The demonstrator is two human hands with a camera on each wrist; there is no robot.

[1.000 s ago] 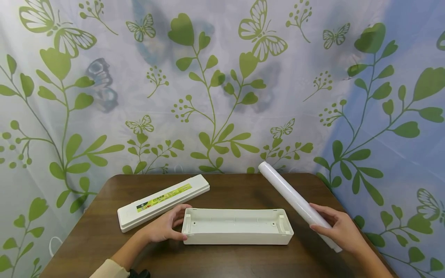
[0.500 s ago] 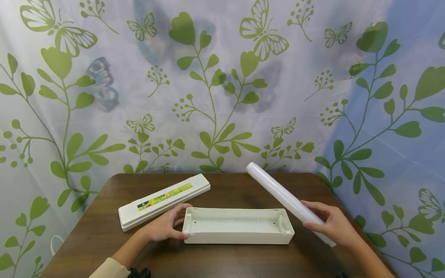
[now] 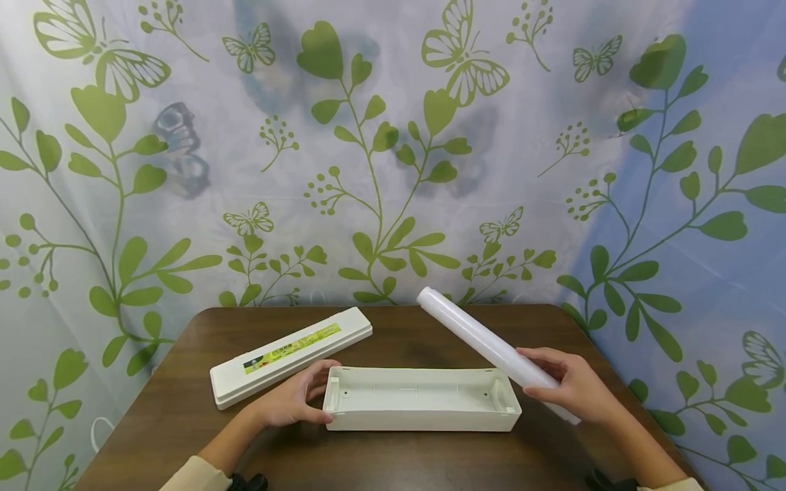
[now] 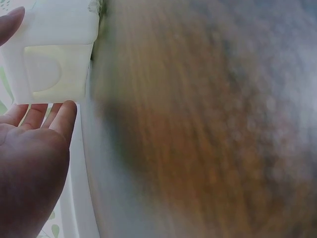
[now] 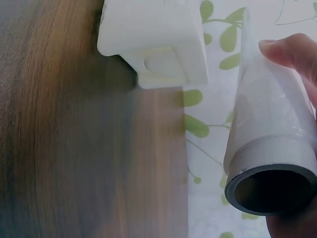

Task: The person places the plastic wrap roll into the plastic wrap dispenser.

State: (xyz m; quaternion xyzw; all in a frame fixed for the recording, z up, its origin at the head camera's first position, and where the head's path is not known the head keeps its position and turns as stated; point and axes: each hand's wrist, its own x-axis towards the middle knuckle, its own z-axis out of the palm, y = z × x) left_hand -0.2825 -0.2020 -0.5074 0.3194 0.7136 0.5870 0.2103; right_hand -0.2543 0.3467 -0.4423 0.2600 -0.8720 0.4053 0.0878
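My left hand [image 3: 291, 402] pinches the near left end of the box [image 3: 424, 421], thumb on the front corner and fingers round the back one. Held across its width like that, the box should resist sliding or twisting on the desk [image 3: 393, 464]. It sits to the right of this hand, open side up, its long side across in front of me, so its whole length is within reach of both hands.

My right hand [image 3: 568, 385] grips the roll [image 3: 469, 331] near its closer end, thumb on one side and fingers on the other. The roll slants away, up and to the left of this hand, off the desk; I judge so low a grip leaves the long part unblocked but makes the far end heavy to hold up. From here I cannot tell whether it touches the box's back corner.

Beyond my left hand lies the lid [image 3: 295, 360], label side up, probably set there to be out of the way.
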